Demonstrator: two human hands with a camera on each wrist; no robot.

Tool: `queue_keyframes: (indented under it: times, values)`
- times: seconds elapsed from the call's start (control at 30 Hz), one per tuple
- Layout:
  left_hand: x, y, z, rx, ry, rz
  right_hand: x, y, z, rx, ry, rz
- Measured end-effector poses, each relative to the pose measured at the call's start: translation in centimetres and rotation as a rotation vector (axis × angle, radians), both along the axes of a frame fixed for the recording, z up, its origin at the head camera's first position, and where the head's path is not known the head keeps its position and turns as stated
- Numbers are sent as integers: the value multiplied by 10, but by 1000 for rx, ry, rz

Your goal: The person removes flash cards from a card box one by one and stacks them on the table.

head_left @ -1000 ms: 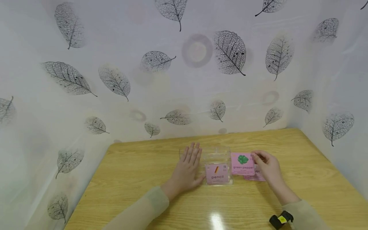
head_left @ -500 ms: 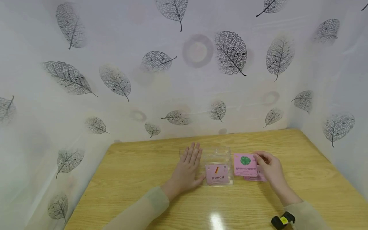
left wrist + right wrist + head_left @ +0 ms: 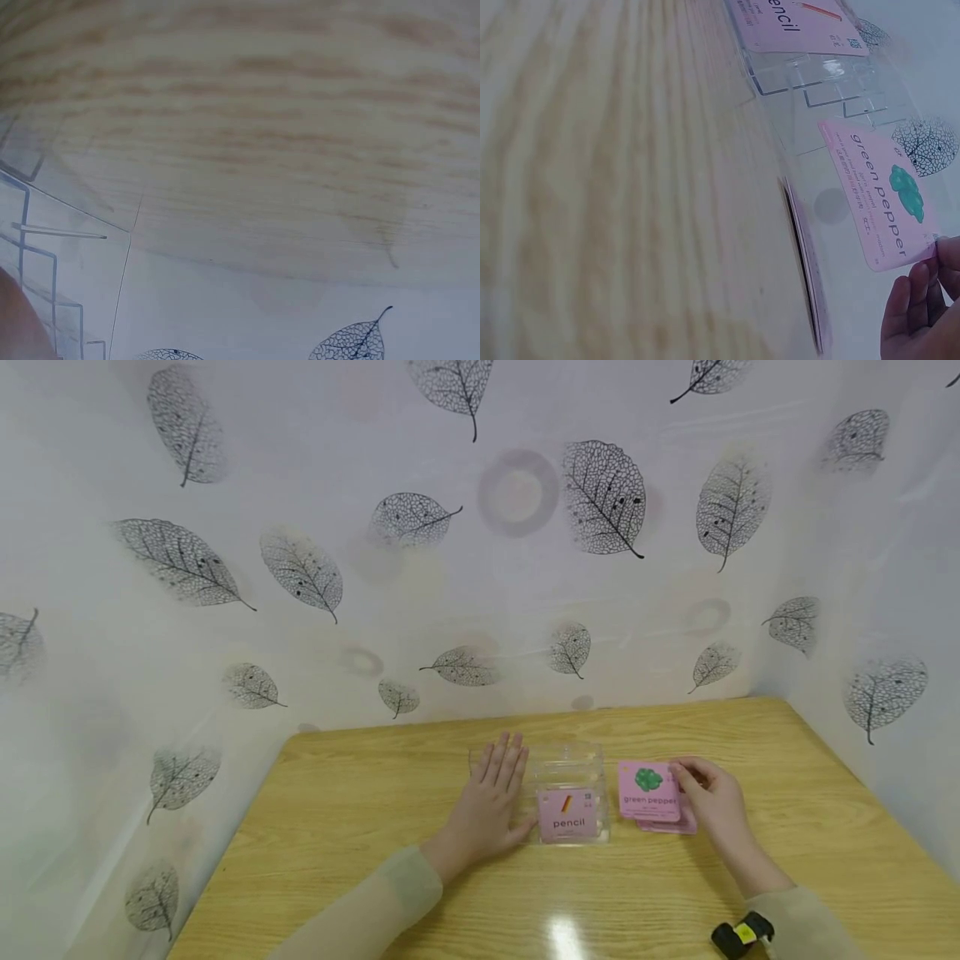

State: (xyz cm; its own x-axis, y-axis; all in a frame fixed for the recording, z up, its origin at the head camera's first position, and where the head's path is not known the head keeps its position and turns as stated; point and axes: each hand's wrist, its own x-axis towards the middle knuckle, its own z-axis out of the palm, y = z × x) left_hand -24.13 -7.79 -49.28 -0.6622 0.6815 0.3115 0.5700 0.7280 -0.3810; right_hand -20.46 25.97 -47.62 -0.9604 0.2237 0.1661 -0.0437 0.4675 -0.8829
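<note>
My right hand (image 3: pixel 712 806) pinches the upper right corner of a pink flash card (image 3: pixel 648 792) that reads "green pepper" and bears a green picture. In the right wrist view the green pepper card (image 3: pixel 877 199) stands raised, apart from a thin stack of cards (image 3: pixel 805 266) lying on the table. My left hand (image 3: pixel 487 806) lies flat with straight fingers over the left side of a clear stepped plastic holder (image 3: pixel 566 768). A pink "pencil" card (image 3: pixel 567 816) leans in the holder's front step. Just a corner of a finger (image 3: pixel 19 322) shows in the left wrist view.
The wood-grain table (image 3: pixel 360 827) runs back to a pale curtain (image 3: pixel 450 585) printed with leaf patterns, which also rises on both sides. A black band with a yellow patch (image 3: pixel 742 935) sits at the right sleeve.
The green pepper card has moved to the right with my right hand, away from the holder, and now covers more of the stack behind it. My left hand has stayed in place.
</note>
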Motion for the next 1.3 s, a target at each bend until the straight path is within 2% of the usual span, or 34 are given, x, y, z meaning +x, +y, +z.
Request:
queue_keyframes:
  times: [0.6, 0.83, 1.3]
  values:
    - [1, 1, 1, -12, 1, 8, -3, 8, -4, 1, -80, -29]
    - [0, 2, -1, -8, 2, 10, -3, 12, -8, 3, -67, -27]
    - [0, 0, -1, -6, 11, 6, -4, 16, -15, 3, -126, -30]
